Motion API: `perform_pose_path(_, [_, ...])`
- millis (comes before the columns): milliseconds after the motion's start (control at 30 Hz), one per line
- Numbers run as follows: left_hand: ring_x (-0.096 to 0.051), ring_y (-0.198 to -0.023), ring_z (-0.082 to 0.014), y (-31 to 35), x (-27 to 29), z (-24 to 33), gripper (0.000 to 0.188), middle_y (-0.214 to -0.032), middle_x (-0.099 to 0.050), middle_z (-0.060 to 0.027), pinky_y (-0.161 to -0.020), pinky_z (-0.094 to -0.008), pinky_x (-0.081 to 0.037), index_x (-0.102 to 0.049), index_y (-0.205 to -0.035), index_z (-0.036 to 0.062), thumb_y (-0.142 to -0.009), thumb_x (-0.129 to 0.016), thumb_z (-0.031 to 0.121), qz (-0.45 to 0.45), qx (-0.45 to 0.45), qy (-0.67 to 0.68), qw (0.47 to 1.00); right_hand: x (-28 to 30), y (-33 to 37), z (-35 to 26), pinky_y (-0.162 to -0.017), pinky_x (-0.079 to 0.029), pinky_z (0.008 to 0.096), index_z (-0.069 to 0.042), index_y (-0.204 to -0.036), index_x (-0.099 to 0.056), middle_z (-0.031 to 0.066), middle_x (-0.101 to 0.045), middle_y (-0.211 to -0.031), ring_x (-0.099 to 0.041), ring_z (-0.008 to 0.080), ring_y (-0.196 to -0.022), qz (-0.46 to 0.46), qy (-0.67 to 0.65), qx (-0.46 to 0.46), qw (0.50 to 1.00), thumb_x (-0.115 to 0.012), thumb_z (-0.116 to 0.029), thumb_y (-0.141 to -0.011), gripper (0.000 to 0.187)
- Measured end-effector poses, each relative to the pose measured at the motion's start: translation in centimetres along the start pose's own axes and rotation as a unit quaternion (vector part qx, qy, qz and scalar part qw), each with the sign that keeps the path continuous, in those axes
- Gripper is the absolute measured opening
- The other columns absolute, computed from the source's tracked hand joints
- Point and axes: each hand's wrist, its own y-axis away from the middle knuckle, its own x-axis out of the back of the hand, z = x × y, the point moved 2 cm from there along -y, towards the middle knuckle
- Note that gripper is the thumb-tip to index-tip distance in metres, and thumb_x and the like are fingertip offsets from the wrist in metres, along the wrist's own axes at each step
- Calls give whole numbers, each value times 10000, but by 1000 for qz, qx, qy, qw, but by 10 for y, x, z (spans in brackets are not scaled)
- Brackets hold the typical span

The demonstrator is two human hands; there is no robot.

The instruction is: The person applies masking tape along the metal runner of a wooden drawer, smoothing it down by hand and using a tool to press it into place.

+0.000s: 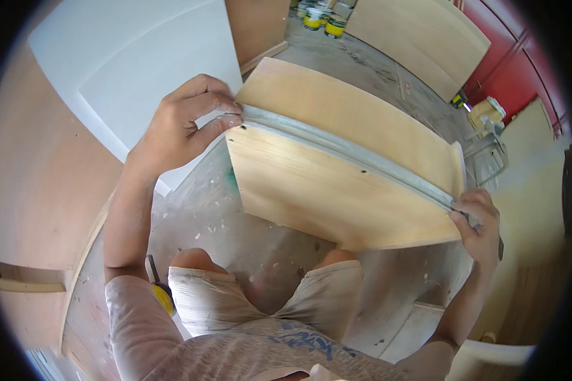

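Observation:
A long grey metal rail (337,145), which looks like a drawer slide, lies along the edge of a pale wooden box (299,184), running from upper left to lower right. My left hand (190,117) pinches its left end between thumb and fingers. At the far right end, my right hand (478,219) grips the rail's tip, with the fingers partly hidden. Small dark holes dot the near wooden face below the rail. Behind the rail, another wooden face (343,98) of the box rises. The box sits just beyond my knees.
White panels (152,70) lean at the left beside a large brown board (38,171). Yellow-and-black cans (335,26) stand at the back near a leaning wooden panel (419,41). Red doors (508,57) are at the far right. A yellow tool (163,298) rests beside my left thigh.

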Motion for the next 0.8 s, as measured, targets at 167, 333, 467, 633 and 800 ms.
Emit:
perform_pose_path(167, [-626,-833,-235,7,-3,-18,109,-913,-662,-99,-744,-314,-503,-684,-843,-4,-765,-746,42,14,8,53,998,-1,12,14,-695,-463,341,-39,-861,-652,109,-618,-837,-593,256,-828,0,-71,-36,997,-736,45,-660,234])
perform_pose_path(333, [-627,-830,-250,-14,2,-15,145,-882,-674,-104,-807,-386,-487,-678,-779,2,-701,-784,62,-33,-91,28,995,1,11,10,-669,-464,314,-59,-873,-666,107,-618,-870,-597,238,-830,-34,-101,-89,990,-733,62,-666,249])
perform_pose_path(467, [-615,-829,-273,-38,4,2,158,-883,-671,-101,-835,-451,-455,-654,-739,33,-632,-768,55,-168,-51,-12,984,4,-8,13,-680,-478,319,-67,-825,-685,100,-624,-911,-608,238,-851,-77,-136,-149,976,-725,79,-665,221])
perform_pose_path(633, [-603,-837,-286,-68,-32,21,212,-945,-651,-84,-823,-450,-453,-633,-759,67,-587,-757,72,-239,-45,23,970,11,-20,11,-724,-470,349,-54,-735,-642,85,-629,-937,-587,256,-816,-108,-96,-153,978,-729,68,-642,176])
perform_pose_path(800, [-602,-890,-293,-78,-64,35,261,-1001,-634,-92,-833,-473,-459,-633,-775,96,-552,-764,65,-281,18,148,948,5,-18,10,-801,-473,407,-47,-727,-651,79,-635,-941,-592,277,-862,-120,-118,-198,966,-708,36,-663,120])
